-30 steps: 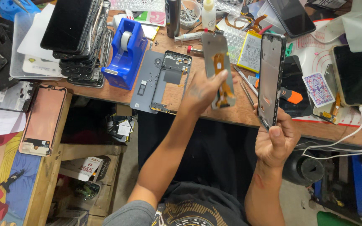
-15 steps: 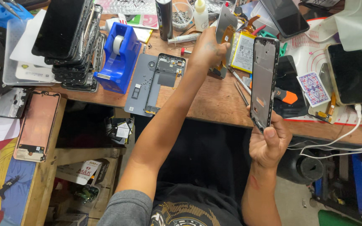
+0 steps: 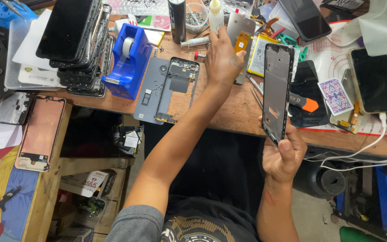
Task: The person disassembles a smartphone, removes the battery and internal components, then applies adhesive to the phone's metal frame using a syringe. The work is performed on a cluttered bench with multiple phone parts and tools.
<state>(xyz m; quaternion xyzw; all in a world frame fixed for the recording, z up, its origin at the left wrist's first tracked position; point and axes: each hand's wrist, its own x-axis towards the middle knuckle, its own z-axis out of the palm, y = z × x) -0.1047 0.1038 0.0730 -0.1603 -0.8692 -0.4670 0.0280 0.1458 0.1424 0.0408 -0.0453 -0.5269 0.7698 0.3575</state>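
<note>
head view: we look steeply down from above our shoulders | faces the wooden workbench (image 3: 229,112) | close range | single view, nothing shared

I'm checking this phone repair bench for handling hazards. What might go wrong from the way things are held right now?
The right hand grips the black phone frame only at its lower end, so it may tip or slip. The left hand lifts a grey panel with an orange flex over crowded tools, where the flex might snag. The stack of screens leans unevenly and may slide if bumped.
</note>
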